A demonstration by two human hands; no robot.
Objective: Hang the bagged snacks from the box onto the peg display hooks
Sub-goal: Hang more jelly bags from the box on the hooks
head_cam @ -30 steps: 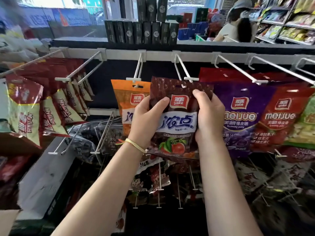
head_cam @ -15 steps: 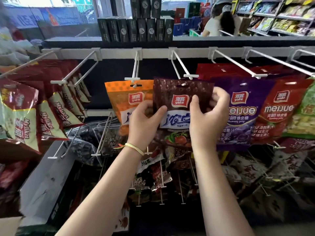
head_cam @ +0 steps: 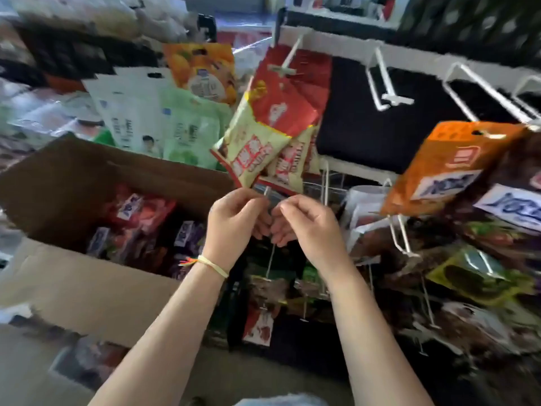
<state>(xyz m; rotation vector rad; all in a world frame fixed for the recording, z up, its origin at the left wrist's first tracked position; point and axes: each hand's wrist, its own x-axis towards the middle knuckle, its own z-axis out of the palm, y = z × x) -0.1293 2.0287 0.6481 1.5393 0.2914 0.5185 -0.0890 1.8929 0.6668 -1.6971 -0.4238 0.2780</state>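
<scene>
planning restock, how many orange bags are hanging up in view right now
2. One orange bag hangs from a hook at the right; another orange bag sits at upper centre-left, its hook unseen. Blur may hide more.

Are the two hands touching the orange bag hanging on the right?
Apart. The head view shows both the left hand and right hand well left of the orange bag, hooks and packets between.

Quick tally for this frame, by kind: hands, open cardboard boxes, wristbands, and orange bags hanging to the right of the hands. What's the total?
Hands: 2 (left hand, right hand)
cardboard box: 1
wristband: 1
orange bag: 1
Total: 5
</scene>
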